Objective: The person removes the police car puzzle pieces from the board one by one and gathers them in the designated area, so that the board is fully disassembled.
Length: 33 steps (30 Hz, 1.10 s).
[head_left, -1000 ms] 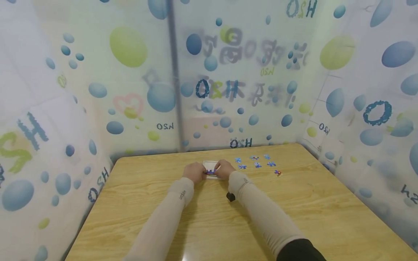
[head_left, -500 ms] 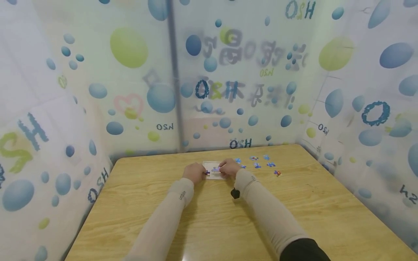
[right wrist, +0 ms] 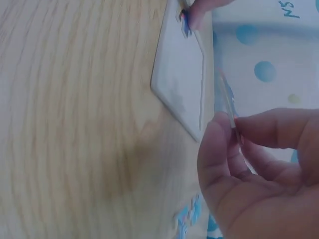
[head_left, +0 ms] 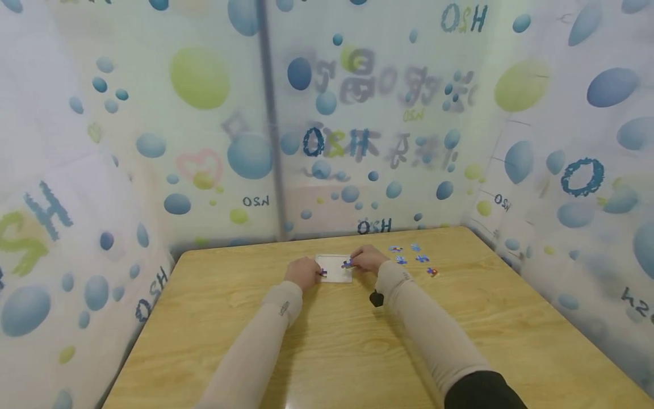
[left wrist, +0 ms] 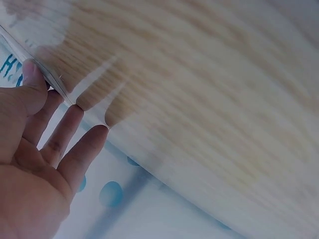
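Note:
A small white puzzle tray point(head_left: 336, 275) lies on the table. My left hand point(head_left: 302, 272) grips the tray's left edge; in the left wrist view its thumb is on the tray rim point(left wrist: 57, 84) and several fingers touch the tabletop. A dark blue and red puzzle piece point(right wrist: 186, 22) sits in the tray, touched by the left hand's fingertips. Above the tray's right side, my right hand point(head_left: 369, 259) pinches another jigsaw piece point(head_left: 347, 263) between thumb and fingers. That piece point(right wrist: 229, 99) shows edge-on in the right wrist view, clear of the tray.
Several loose jigsaw pieces point(head_left: 422, 258) lie on the wooden table point(head_left: 327, 352) to the right of the tray. One orange and blue piece point(head_left: 432, 272) is nearest me. A black object point(head_left: 376, 298) is at the right wrist. Patterned curtains point(head_left: 214, 142) surround the table.
My right hand has moved rightward from the tray's middle, lifting the jigsaw piece away from the one at the left. The left hand has stayed at the tray's left edge.

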### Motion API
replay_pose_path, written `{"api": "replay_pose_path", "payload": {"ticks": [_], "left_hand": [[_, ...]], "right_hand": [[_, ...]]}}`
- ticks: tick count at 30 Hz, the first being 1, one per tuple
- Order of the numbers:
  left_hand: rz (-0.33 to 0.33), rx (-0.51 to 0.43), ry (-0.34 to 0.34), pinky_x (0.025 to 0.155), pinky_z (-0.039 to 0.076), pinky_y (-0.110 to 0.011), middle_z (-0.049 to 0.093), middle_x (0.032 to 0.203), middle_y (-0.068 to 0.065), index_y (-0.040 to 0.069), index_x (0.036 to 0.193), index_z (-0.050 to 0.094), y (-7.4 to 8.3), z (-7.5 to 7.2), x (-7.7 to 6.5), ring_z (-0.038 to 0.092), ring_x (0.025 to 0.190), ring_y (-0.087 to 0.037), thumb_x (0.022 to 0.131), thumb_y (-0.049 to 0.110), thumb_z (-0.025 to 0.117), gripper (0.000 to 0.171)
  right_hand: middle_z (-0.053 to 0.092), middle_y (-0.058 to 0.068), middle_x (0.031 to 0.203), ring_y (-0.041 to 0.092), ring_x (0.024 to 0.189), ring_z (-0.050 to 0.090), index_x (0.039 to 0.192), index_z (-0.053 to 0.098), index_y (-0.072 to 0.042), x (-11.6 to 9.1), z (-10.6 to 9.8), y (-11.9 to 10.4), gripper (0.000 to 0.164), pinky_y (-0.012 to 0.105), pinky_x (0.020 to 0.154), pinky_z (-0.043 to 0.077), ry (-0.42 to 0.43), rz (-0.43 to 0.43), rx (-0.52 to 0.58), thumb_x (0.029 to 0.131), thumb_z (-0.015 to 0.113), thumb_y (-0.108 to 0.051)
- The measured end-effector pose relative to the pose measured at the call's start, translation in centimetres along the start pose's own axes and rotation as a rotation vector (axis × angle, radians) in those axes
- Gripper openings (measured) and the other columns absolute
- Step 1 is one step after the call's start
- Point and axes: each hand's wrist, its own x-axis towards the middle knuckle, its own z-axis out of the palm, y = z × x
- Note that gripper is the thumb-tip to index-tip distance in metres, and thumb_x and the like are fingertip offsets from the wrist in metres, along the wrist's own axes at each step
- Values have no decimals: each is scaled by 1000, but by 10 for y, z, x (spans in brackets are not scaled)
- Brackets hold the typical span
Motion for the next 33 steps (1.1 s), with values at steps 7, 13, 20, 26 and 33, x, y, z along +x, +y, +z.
{"api": "replay_pose_path", "payload": {"ticks": [7, 13, 20, 26, 33], "left_hand": [[35, -1, 31, 84, 59, -37, 77, 106, 1, 20, 105, 80, 1, 2, -1, 71, 97, -21, 88, 23, 80, 18], [7, 12, -2, 86, 59, -37, 76, 109, 2, 20, 107, 79, 2, 1, -2, 71, 100, -20, 88, 26, 80, 19], [-10, 17, -26, 89, 58, -37, 75, 112, 3, 21, 109, 78, 2, -3, -4, 70, 103, -20, 89, 29, 79, 22], [9, 5, 0, 87, 58, -37, 76, 110, 3, 20, 106, 79, 0, 0, -5, 70, 102, -20, 89, 27, 79, 19], [32, -7, 17, 84, 59, -36, 76, 108, 1, 19, 106, 79, -3, 0, -4, 72, 98, -20, 90, 25, 78, 17]], "right_hand": [[62, 14, 103, 22, 86, 64, 126, 59, 12, -11, -10, 6, 28, 36, 85, 58, -9, -10, 6, 99, 54, 6], [64, 18, 106, 25, 86, 69, 128, 58, 13, -9, -21, 9, 30, 35, 84, 60, -27, -24, -20, 100, 54, 5], [62, 16, 103, 19, 79, 67, 127, 56, 13, -9, -34, 7, 28, 34, 85, 60, -27, -3, 34, 99, 54, 7], [60, 17, 104, 19, 77, 67, 125, 57, 14, -12, -50, 11, 27, 33, 83, 60, -50, 16, 4, 99, 55, 8], [61, 16, 103, 19, 77, 65, 131, 54, 15, -17, -67, 11, 32, 36, 85, 59, -89, 26, -47, 100, 54, 6]]}}
